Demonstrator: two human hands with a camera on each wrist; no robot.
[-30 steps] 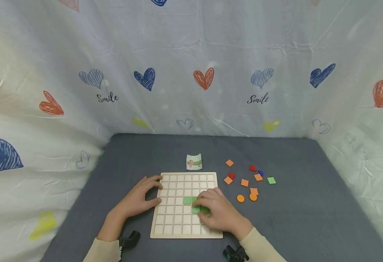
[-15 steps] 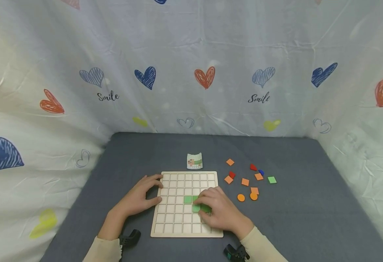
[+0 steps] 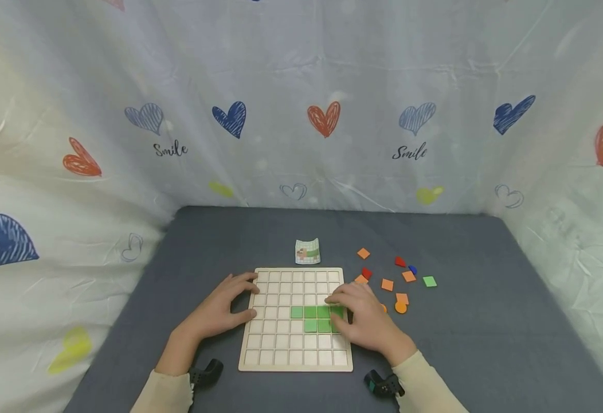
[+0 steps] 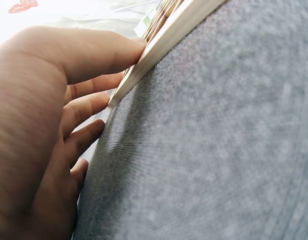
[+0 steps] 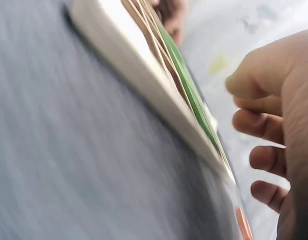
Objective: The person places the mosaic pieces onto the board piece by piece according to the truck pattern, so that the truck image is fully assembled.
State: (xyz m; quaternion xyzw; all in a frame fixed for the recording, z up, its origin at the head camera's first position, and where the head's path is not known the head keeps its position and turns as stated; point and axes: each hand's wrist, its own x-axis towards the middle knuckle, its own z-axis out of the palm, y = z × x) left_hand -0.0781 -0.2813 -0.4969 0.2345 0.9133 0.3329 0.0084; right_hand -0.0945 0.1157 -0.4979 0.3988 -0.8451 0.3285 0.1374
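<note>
Nearest, behind the fingers, sit two black wrist devices [image 3: 207, 373]. The left hand [image 3: 214, 310] has fingers spread and slightly bent, thumb and fingertips resting at the left edge of the board [image 3: 281, 342], grasping nothing. Across the board, the right hand [image 3: 363, 320] hovers at the right edge, fingers loosely bent, thumb a little apart, with hold of nothing that shows. Green tiles [image 3: 310, 312] lie on the board in two rows, left of the right fingers and partly under them. Right of those fingers and beyond are orange discs [image 3: 400, 307], orange squares [image 3: 387, 284], a green square [image 3: 430, 281], red pieces [image 3: 400, 262] and a blue piece [image 3: 412, 269] on the worktop [image 3: 461, 338]. Ahead, between both hands' fingers, lies a card [image 3: 308, 259]; farthest is the curtain [image 3: 275, 160].
</note>
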